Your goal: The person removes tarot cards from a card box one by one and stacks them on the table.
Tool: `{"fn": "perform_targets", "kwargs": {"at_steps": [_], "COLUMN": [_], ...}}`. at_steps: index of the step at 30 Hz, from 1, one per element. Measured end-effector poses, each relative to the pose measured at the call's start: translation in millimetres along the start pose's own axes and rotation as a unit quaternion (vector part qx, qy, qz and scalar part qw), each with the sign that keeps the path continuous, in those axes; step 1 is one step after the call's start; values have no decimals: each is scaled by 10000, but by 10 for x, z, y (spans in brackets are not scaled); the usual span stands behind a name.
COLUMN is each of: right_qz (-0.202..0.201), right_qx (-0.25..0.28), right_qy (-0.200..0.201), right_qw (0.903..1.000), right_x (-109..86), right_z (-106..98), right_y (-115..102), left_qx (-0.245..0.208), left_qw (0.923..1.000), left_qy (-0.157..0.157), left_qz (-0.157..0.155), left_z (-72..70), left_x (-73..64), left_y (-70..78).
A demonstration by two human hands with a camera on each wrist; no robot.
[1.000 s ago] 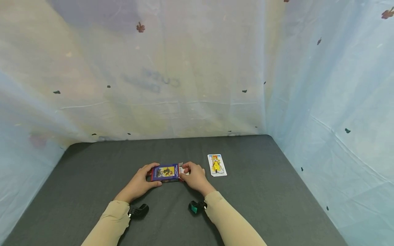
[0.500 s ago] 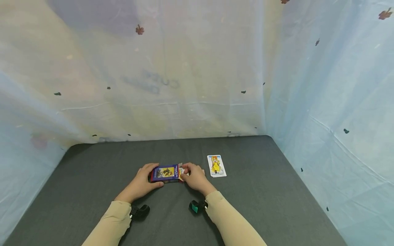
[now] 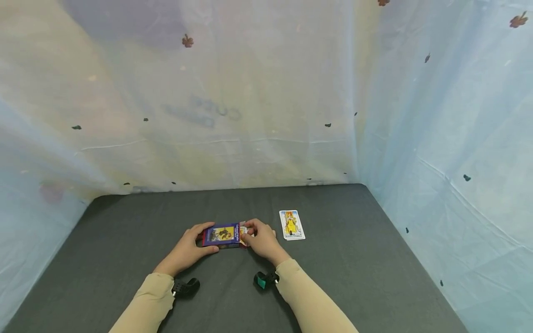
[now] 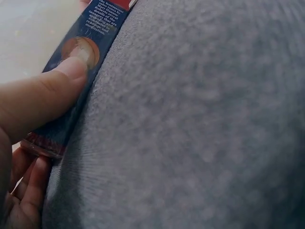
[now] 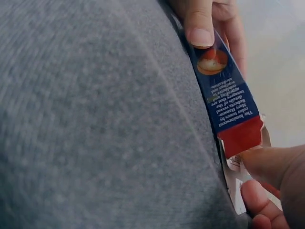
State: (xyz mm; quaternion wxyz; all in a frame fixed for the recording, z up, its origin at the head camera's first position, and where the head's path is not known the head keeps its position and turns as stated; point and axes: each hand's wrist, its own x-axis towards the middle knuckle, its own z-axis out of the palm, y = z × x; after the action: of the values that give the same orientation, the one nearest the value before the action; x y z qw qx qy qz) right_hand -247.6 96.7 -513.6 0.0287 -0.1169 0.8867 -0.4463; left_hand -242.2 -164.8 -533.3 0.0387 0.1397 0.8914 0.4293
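A blue tarot card box point(image 3: 222, 234) with a picture on its top lies on the dark cloth. My left hand point(image 3: 188, 247) grips its left end, the thumb along the near side, as the left wrist view shows on the box's printed side point(image 4: 97, 24). At the right end of the box, my right hand point(image 3: 264, 241) has thumb and curled fingers at the opened mouth, around a small bit of tarot cards showing there. The right wrist view shows the red end flap point(image 5: 240, 138) and a white flap point(image 5: 234, 186) beside that thumb. How deep the cards sit is hidden.
A small stack of tarot cards point(image 3: 292, 225), face up with a yellow-robed figure on top, lies to the right of the box. Dark grey cloth point(image 3: 354, 277) covers the table. Pale curtains point(image 3: 258, 92) hang behind it and along the sides.
The picture side of a card shows at the box's mouth where white showed a second ago. Less of the cards sticks out now. Both hands have stayed nearly in place.
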Motion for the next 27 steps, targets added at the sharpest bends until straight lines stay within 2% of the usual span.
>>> {"fn": "perform_targets", "kwargs": {"at_steps": [6, 16, 27], "right_qz": [92, 95, 256], "right_qx": [370, 655, 1270], "right_qy": [67, 162, 165], "right_qw": [9993, 9977, 9914], "right_x": [-8, -13, -16], "right_z": [6, 22, -37], "right_y": [-2, -20, -5], "left_qx": [113, 110, 96], "left_qw": [9999, 9999, 9998], "left_qy": [1, -57, -97], "left_qz": [-40, -56, -157], "left_z": [14, -11, -25], "left_x": [-2, 4, 12], "left_y": [7, 26, 41]}}
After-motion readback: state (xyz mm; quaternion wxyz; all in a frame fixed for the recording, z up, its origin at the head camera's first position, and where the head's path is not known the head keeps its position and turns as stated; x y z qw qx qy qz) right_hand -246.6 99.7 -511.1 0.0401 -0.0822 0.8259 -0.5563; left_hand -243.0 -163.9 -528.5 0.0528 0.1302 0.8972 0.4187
